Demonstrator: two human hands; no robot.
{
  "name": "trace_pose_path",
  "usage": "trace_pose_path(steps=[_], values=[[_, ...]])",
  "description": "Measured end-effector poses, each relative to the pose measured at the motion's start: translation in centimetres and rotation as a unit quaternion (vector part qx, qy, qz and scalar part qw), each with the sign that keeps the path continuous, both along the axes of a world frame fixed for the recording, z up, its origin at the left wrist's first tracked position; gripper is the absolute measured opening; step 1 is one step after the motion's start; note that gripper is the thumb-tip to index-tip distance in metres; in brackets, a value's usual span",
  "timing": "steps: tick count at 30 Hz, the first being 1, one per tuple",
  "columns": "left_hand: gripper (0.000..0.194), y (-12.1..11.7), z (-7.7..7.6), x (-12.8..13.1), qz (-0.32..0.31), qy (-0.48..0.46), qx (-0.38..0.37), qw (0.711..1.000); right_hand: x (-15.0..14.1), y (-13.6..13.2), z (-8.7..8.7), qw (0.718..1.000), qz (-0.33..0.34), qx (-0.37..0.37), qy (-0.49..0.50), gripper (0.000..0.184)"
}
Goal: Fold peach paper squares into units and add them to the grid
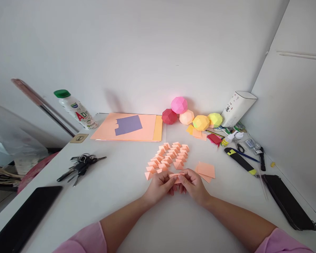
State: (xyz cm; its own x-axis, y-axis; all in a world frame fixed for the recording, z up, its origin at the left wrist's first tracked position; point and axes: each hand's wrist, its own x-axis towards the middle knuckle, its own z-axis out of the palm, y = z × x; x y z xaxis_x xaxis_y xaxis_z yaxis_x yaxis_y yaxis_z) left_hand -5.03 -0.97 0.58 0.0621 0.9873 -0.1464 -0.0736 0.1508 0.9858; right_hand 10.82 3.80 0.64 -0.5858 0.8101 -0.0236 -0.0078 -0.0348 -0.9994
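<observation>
A small piece of peach paper (177, 178) is pinched between my two hands, its far edge folded over. My left hand (160, 185) grips one end with thumb and fingers, and my right hand (193, 184) grips the other; the thumbs nearly meet. Much of the paper is hidden behind the fingers. Just beyond my hands, several folded peach paper pieces (167, 156) stand in slanting rows. Flat peach paper squares (207, 169) lie in a small stack to the right of my right hand.
Peach sheets (105, 130) with a purple piece (128, 125) lie at the back. Faceted paper balls (179, 105) sit by the wall. Keys (82, 165), a black phone (26, 218) and a bottle (76, 109) are left; a cutter knife (241, 161) and black case (288, 202) lie right.
</observation>
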Motion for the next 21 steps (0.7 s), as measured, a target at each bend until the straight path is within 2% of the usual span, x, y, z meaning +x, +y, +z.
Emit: trace_pose_path(steps=[21], values=[[0.035, 0.06, -0.2, -0.07, -0.007, -0.008, -0.002, 1.0, 0.03, -0.11, -0.09, 1.0, -0.007, -0.009, -0.004, 0.022]])
